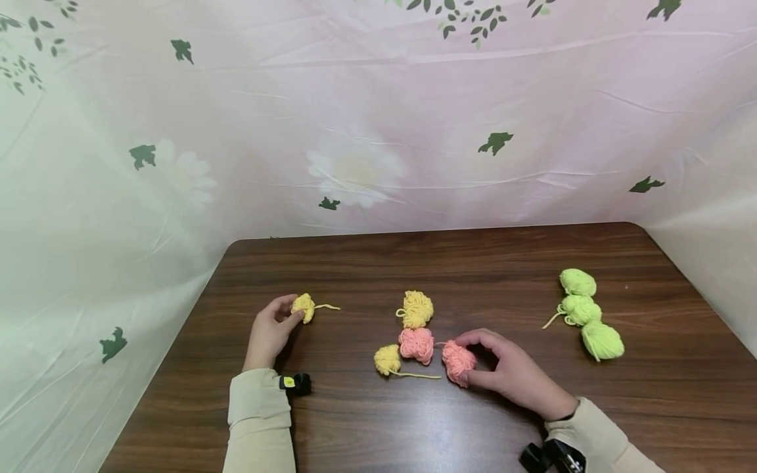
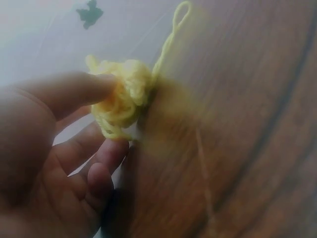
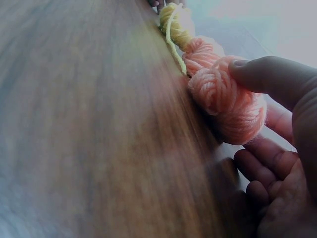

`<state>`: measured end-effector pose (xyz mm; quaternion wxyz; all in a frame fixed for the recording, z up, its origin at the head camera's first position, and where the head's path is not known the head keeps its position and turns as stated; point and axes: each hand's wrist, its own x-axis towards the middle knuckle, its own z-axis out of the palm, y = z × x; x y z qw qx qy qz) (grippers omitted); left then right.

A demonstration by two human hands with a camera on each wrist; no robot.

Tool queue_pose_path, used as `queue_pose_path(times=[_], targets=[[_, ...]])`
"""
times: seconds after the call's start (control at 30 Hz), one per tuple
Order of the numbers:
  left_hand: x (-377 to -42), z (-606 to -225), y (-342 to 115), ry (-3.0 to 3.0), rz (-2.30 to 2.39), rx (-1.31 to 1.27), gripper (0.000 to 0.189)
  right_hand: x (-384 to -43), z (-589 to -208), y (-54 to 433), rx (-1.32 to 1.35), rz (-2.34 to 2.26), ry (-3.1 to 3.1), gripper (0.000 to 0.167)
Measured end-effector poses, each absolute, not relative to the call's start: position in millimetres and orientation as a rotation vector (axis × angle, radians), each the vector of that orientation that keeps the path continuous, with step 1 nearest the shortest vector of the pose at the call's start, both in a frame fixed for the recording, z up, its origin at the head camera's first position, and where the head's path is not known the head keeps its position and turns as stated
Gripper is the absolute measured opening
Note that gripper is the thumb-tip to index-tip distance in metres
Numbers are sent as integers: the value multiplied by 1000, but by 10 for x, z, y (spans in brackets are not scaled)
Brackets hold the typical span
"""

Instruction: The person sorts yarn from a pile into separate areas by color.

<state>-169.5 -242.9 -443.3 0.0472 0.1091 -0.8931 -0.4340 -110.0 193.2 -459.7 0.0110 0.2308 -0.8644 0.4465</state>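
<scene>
My left hand (image 1: 273,330) pinches a small yellow yarn ball (image 1: 304,307) between thumb and fingers at the table's left. A looped tail of yarn (image 2: 171,42) sticks out from it in the left wrist view. At the centre right, my right hand (image 1: 511,371) grips a pink yarn ball (image 1: 458,362), thumb on its near side. Just left of that lies another pink ball (image 1: 416,345). A yellow ball (image 1: 417,309) touches its far side, and a second yellow ball (image 1: 387,360) with a loose strand sits at its left.
Three lime-green yarn balls (image 1: 579,310) lie in a slanting row on the right of the brown wooden table (image 1: 343,420). Behind the table hangs a pale curtain (image 1: 414,131) printed with leaves and flowers. Each wrist carries a black strap-on camera (image 1: 298,383).
</scene>
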Motion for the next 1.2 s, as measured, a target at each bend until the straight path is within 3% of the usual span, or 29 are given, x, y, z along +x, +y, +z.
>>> queue_pose_path(times=[0.5, 0.8, 1.2], targets=[[-1663, -4300, -2422, -2706, -1326, 305, 43, -1103, -4603, 1931, 731, 1402, -2692, 42], [-1605, -4069, -2350, -2678, -1377, 80, 40, -1097, -4586, 1935, 718, 1395, -2697, 43], [-1576, -4029, -2242, -2741, -1615, -150, 40, -1094, -4581, 1931, 716, 1392, -2699, 43]])
